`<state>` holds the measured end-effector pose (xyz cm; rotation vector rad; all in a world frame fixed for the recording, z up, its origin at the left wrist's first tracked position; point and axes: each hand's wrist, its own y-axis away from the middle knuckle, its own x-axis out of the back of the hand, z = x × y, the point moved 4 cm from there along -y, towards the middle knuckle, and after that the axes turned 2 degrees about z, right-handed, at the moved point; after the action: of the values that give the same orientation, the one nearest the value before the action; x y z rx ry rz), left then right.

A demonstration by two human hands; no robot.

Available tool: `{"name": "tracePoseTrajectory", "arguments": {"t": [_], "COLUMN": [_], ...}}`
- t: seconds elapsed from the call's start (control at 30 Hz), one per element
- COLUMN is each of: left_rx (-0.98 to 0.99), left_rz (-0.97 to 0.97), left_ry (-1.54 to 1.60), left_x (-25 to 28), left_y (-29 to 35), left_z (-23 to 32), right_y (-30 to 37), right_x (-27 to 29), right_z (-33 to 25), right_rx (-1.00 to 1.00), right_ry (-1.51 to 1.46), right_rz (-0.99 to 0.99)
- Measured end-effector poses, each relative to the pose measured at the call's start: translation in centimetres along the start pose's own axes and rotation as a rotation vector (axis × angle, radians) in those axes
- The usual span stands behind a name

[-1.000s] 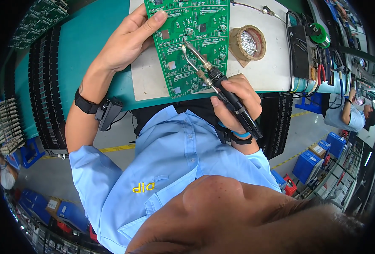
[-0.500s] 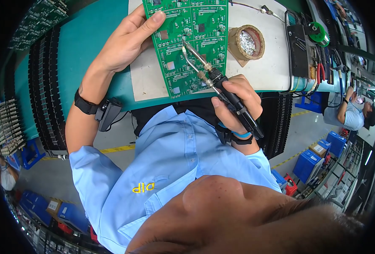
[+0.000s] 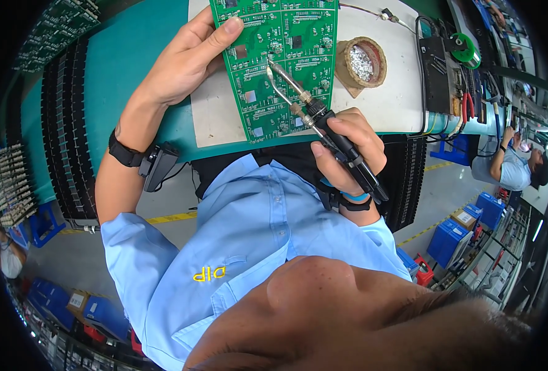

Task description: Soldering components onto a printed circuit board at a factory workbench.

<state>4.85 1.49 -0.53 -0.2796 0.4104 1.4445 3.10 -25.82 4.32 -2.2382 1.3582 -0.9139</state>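
My left hand (image 3: 187, 62) grips the left edge of a green circuit board panel (image 3: 314, 77), thumb lying on its upper face. The panel carries several repeated blocks of small parts and is tilted toward me over the bench. My right hand (image 3: 359, 145) is closed round the black handle of a soldering iron (image 3: 321, 117), which has a thin second tube running beside its metal shaft. The iron's tip and the tube's end meet at the middle left of the panel. Whether the tip touches a joint is too small to tell.
A round brown pot (image 3: 347, 67) of silvery bits stands right of the panel on the white sheet (image 3: 404, 80). Farther right are a green-rimmed spool (image 3: 470, 52) and red-handled pliers (image 3: 467, 106). Black slotted racks (image 3: 70, 136) flank the bench. Another person (image 3: 510, 166) sits at far right.
The panel has shifted very slightly to the right and up. My right hand and the soldering iron have moved a little to the right with it; both grips are the same.
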Motion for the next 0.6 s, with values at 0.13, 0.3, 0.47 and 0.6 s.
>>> {"name": "tracePoseTrajectory", "arguments": {"t": [0.13, 0.3, 0.47, 0.6], "left_rx": [-0.001, -0.012, -0.005, -0.018], "left_rz": [-0.002, -0.012, -0.014, -0.023], "left_ry": [-0.005, 0.007, 0.014, 0.020], "left_x": [0.24, -0.10, -0.16, -0.24], "left_y": [-0.04, -0.02, 0.00, -0.07], "left_z": [-0.07, 0.02, 0.10, 0.11], "right_y": [-0.17, -0.66, -0.64, -0.19], "right_x": [0.06, 0.38, 0.50, 0.51], "right_z": [0.00, -0.53, -0.69, -0.18], "right_rx": [-0.009, -0.054, -0.093, -0.032], "right_ry": [-0.002, -0.008, -0.016, 0.001], "right_rz": [-0.020, -0.038, -0.045, -0.038]}}
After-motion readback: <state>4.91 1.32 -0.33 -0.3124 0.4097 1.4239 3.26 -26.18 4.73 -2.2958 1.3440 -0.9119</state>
